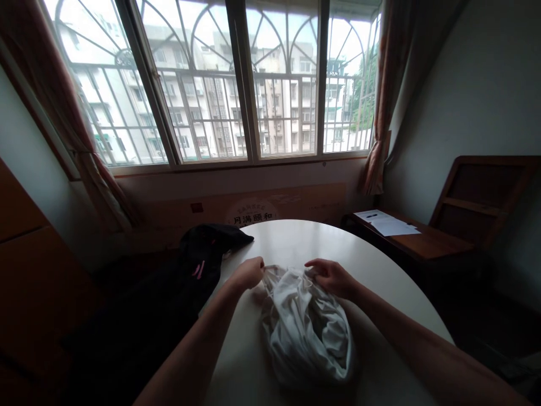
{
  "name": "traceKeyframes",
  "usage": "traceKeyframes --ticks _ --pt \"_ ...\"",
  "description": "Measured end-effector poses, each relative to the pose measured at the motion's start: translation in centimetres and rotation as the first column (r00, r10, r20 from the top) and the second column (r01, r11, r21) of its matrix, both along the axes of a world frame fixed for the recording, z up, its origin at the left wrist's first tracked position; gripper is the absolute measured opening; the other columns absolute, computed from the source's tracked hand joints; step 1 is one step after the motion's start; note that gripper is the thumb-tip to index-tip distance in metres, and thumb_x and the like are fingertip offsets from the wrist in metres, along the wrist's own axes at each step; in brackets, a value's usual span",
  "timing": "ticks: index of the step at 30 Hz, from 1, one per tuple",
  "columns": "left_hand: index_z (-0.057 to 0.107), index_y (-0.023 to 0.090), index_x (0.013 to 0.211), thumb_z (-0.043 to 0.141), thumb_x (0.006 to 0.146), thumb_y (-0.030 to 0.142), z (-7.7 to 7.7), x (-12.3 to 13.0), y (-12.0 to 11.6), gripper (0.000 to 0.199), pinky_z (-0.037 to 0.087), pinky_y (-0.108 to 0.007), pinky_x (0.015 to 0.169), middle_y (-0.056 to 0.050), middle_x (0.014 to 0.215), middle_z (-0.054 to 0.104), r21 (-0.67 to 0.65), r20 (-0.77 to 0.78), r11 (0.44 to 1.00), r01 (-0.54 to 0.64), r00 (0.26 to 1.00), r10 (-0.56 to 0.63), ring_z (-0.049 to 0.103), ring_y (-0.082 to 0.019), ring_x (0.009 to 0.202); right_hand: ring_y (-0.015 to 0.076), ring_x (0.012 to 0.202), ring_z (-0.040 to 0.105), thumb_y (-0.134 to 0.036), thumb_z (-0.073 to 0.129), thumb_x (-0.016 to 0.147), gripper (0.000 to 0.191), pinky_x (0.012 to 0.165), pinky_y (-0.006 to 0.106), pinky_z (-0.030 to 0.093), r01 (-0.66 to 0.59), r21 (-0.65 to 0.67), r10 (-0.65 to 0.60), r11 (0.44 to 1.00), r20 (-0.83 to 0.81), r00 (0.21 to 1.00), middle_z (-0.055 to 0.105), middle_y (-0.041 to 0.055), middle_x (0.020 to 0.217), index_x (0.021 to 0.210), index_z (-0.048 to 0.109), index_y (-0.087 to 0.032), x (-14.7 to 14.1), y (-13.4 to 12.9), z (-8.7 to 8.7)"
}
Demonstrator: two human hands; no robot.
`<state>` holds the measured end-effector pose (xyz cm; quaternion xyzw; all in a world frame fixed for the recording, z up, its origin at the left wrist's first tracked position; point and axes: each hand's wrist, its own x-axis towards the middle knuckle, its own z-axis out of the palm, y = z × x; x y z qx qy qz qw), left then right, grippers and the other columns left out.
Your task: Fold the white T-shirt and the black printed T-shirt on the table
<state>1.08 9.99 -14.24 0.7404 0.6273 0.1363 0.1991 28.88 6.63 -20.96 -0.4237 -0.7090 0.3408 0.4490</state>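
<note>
A crumpled light grey-white cloth [296, 332] lies bunched on the round white table [304, 234], with folds and a dark hollow on its right side. My left hand [252, 273] is closed on the cloth's far left edge, pulling a corner of it taut. At the cloth's far right edge, my right hand [333, 277] has its fingers bent around a bit of the fabric, the index finger reaching out to the left. The far edge of the cloth spans the gap between both hands.
A black garment [203, 254] with pink marks drapes over the table's left edge. Beyond the table stand a printed box [296, 203] and a barred window. To the right, a wooden chair [443, 239] holds white papers [391, 224] and a pen.
</note>
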Motion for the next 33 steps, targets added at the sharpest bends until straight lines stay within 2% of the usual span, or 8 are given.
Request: traceKeyframes --ticks 5,9,12,15,19,22,26,33 --pt "0.047 0.020 0.101 0.037 0.101 0.030 2.9 0.0 -0.2 0.014 0.058 -0.027 0.068 -0.007 0.095 0.069 0.042 0.526 0.996 -0.076 0.849 0.042 0.072 -0.015 0.077 0.0167 0.065 0.056 -0.025 0.056 0.071 0.015 0.062 0.029 0.044 0.187 -0.099 -0.211 0.977 -0.360 0.909 0.065 0.0003 0.067 0.074 0.070 -0.019 1.7 0.2 2.1" --pt "0.045 0.022 0.094 0.065 0.088 0.034 5.2 0.3 -1.2 0.024 0.061 -0.034 0.067 -0.001 0.082 0.066 0.024 0.971 1.000 -0.012 0.237 -0.021 0.070 -0.017 0.068 0.0118 0.053 0.041 -0.027 0.067 0.069 0.016 0.053 0.026 0.036 0.135 -0.175 -0.217 0.975 -0.647 0.730 0.049 -0.0051 0.056 0.063 0.053 -0.022 3.0 0.0 3.3" --pt "0.047 0.022 0.094 0.069 0.085 0.028 5.6 0.4 -1.4 0.024 0.060 -0.031 0.067 0.001 0.081 0.064 0.017 0.998 1.000 0.025 0.056 -0.018 0.069 -0.016 0.069 0.0129 0.057 0.047 -0.030 0.071 0.067 0.023 0.058 0.027 0.043 0.009 -0.157 -0.125 0.988 -0.747 0.653 0.051 -0.0037 0.062 0.063 0.049 -0.022 3.4 0.1 3.6" --pt "0.048 0.021 0.093 0.067 0.084 0.023 4.9 0.2 -1.1 0.021 0.060 -0.032 0.070 -0.001 0.086 0.064 -0.111 0.982 0.994 -0.003 0.156 0.110 0.068 -0.015 0.072 0.0155 0.059 0.052 -0.034 0.068 0.067 0.024 0.063 0.031 0.048 -0.024 -0.179 -0.127 0.984 -0.780 0.613 0.053 -0.0024 0.064 0.065 0.046 -0.024 3.7 0.8 3.3" --pt "0.054 0.019 0.096 0.068 0.079 0.031 3.1 -0.3 -0.6 0.025 0.058 -0.032 0.068 -0.006 0.096 0.067 -0.213 0.750 0.976 -0.042 0.633 0.191 0.069 -0.020 0.083 0.0151 0.055 0.051 -0.029 0.064 0.062 0.014 0.056 0.029 0.043 0.221 -0.290 -0.364 0.931 -0.726 0.584 0.053 -0.0037 0.059 0.070 0.053 -0.023 4.3 2.2 1.9" --pt "0.065 0.017 0.086 0.071 0.072 0.042 2.2 -0.4 -0.7 0.029 0.052 -0.028 0.063 -0.006 0.083 0.069 -0.232 0.349 0.966 0.117 0.937 -0.030 0.068 -0.024 0.084 0.0150 0.057 0.053 -0.026 0.058 0.062 0.013 0.055 0.027 0.041 0.403 -0.305 -0.497 0.863 -0.658 0.565 0.057 -0.0032 0.062 0.073 0.059 -0.021 4.8 2.7 1.0" --pt "0.072 0.020 0.076 0.072 0.063 0.035 1.7 0.0 -1.5 0.020 0.048 -0.029 0.064 -0.003 0.073 0.071 -0.220 -0.017 0.921 0.321 0.943 -0.332 0.066 -0.024 0.074 0.0157 0.068 0.059 -0.023 0.054 0.060 0.014 0.061 0.026 0.047 0.493 -0.271 -0.523 0.826 -0.693 0.496 0.066 -0.0004 0.074 0.072 0.061 -0.020 5.4 2.8 0.9" --pt "0.069 0.020 0.066 0.065 0.051 0.021 3.6 0.0 -2.9 0.016 0.039 -0.025 0.051 0.002 0.058 0.062 -0.228 -0.016 0.906 0.357 0.929 -0.370 0.055 -0.017 0.055 0.0136 0.060 0.059 -0.022 0.056 0.060 0.013 0.055 0.025 0.051 0.451 -0.296 -0.460 0.842 -0.832 0.311 0.061 -0.0023 0.068 0.069 0.046 -0.023 8.1 4.0 1.4"
